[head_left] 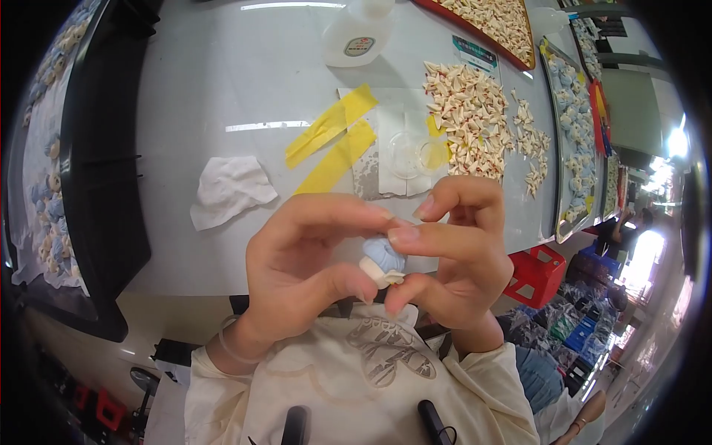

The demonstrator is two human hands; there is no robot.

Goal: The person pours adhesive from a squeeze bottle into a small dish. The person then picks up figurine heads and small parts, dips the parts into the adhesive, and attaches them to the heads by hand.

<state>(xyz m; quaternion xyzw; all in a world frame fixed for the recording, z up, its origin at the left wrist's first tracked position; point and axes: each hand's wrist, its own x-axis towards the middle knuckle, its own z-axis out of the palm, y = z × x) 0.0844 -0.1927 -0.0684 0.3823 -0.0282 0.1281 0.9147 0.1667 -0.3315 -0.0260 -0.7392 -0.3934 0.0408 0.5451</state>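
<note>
Close to my chest, a small blue and cream moulded piece (385,256) is pinched between both hands. My left hand (300,256) is closed on its left side, with the thumb low and the fingertips above. My right hand (463,256) grips the other side, its thumb under the piece and the index finger on top. Fingertips cover part of the piece. Beyond the hands, on the table, lie a white sheet (391,167) and a round clear disc (434,156). A heap of small pointed cream pieces (467,122) spreads beside them.
Yellow tape strips (330,130) and a crumpled white cloth (231,191) lie on the table (200,89). A translucent bottle (360,33) stands behind. Left is a black tray (96,185); right, a tray of blue and cream pieces (575,133) and a red stool (535,274).
</note>
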